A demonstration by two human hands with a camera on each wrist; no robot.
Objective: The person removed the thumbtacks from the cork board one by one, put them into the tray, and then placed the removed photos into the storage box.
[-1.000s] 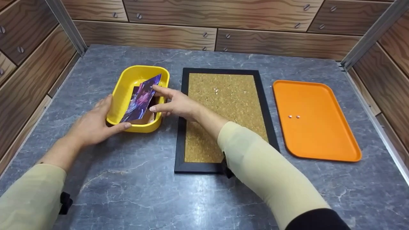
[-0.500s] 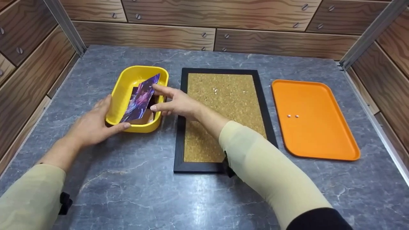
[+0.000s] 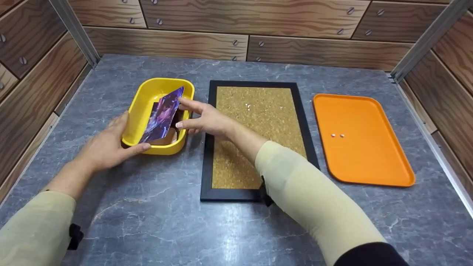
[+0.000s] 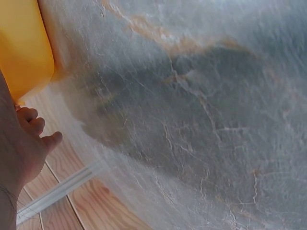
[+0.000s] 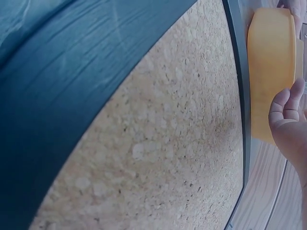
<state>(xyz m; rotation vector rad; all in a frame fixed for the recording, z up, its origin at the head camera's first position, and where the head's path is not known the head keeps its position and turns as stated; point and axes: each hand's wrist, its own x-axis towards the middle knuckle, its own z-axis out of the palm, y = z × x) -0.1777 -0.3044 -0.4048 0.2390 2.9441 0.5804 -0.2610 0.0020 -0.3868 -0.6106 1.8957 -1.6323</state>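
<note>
A yellow tub [image 3: 168, 149] stands at the left of the table. Inside it leans a purple glossy picture card [image 3: 165, 112], tilted up, with a brown cardboard piece [image 3: 170, 136] and a dark item partly hidden beneath. My left hand [image 3: 105, 146] holds the tub at its near left corner, thumb on the front rim and fingers along the side wall. Over the tub's right rim reaches my right hand [image 3: 208, 117], its index fingertip at the card's right edge and its thumb apart. In the right wrist view, the right hand [image 5: 290, 124] appears beside the tub's outer wall.
A black-framed corkboard [image 3: 236, 162] lies mid-table under the right forearm; a few small shiny pieces [image 3: 248, 106] are near its top. Farther right is an orange tray [image 3: 369, 155] carrying two small silvery pieces [image 3: 337, 135]. Wood-patterned walls [image 3: 166, 42] enclose the table.
The head view shifts very slightly. Both hands, the tub and the card keep nearly the same places throughout.
</note>
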